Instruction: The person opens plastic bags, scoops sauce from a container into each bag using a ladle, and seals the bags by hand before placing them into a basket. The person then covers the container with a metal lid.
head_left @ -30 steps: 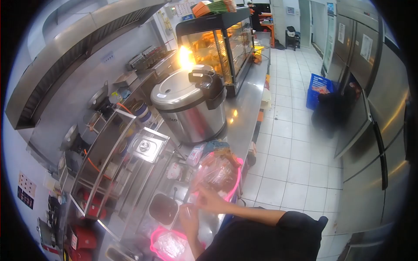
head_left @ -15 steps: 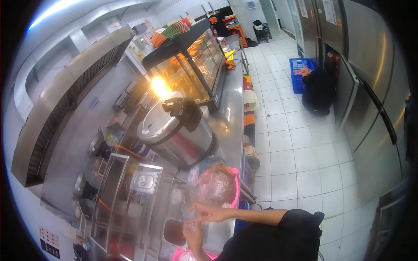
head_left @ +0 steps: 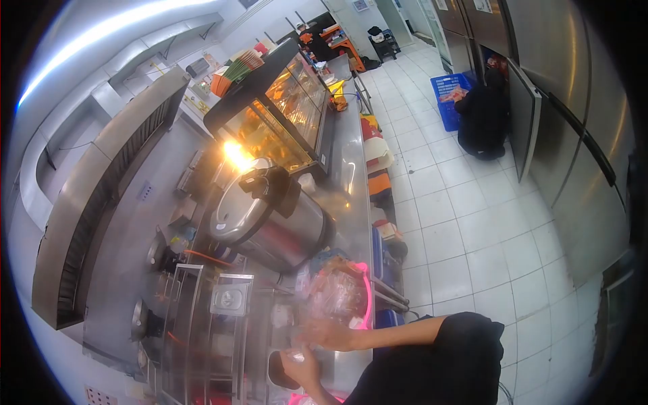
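My left hand (head_left: 302, 365) is closed around a small, clear, crinkled item (head_left: 295, 354) that looks like a plastic bag. It is over the edge of a rectangular metal container (head_left: 277, 375) set into the counter. Just above it, my right hand (head_left: 329, 334) is smeared by motion, so its fingers cannot be made out. That hand is close to the near side of a pink basket (head_left: 367, 297) filled with clear plastic bags (head_left: 334, 297). Part of a second pink rim (head_left: 297, 399) shows under my left wrist.
A large steel cooker (head_left: 270, 219) stands farther along the counter, before a lit glass food warmer (head_left: 270, 115). A lidded metal pan (head_left: 231, 297) sits at left. On the right, a person (head_left: 482, 121) crouches by an open fridge door (head_left: 526, 121) and a blue crate (head_left: 449, 101).
My right hand has shifted toward the pink basket and blurred; the left stays closed on the clear item over the container. The whole view has tilted slightly.
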`<state>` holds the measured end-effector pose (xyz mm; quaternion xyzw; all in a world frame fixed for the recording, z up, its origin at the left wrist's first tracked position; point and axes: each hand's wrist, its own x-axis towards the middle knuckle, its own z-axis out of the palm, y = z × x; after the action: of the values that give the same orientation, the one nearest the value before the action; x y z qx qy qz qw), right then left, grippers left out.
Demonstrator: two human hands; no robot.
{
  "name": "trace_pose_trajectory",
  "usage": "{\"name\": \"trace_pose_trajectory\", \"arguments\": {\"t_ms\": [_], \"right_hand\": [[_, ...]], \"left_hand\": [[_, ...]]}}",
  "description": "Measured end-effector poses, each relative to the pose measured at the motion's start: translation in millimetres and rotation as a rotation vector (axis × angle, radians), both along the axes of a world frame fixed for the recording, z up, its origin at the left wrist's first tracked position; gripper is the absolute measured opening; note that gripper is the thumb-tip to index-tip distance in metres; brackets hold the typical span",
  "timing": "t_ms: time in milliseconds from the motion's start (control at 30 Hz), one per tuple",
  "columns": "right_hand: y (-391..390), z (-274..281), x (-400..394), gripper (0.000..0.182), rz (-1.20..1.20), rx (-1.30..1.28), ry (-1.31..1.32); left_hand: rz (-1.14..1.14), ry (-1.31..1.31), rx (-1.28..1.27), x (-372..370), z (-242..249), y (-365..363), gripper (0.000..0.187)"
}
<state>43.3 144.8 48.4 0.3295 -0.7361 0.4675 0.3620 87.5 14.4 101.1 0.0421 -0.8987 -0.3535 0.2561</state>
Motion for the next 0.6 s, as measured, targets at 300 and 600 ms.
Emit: {"name": "trace_pose_trajectory", "arguments": {"t_ms": [300, 600], "right_hand": [[6.6, -7.1, -12.8, 0.086, 0.332, 0.023, -0.281], [41.1, 39.6, 8.8, 0.082, 0.347, 0.099, -0.447]], "left_hand": [[-0.349, -0.278, 0.012, -6.5, -4.7, -22.7, 0.053], [-0.496, 0.121, -0.333, 2.0, 3.9, -12.4, 0.065]]}}
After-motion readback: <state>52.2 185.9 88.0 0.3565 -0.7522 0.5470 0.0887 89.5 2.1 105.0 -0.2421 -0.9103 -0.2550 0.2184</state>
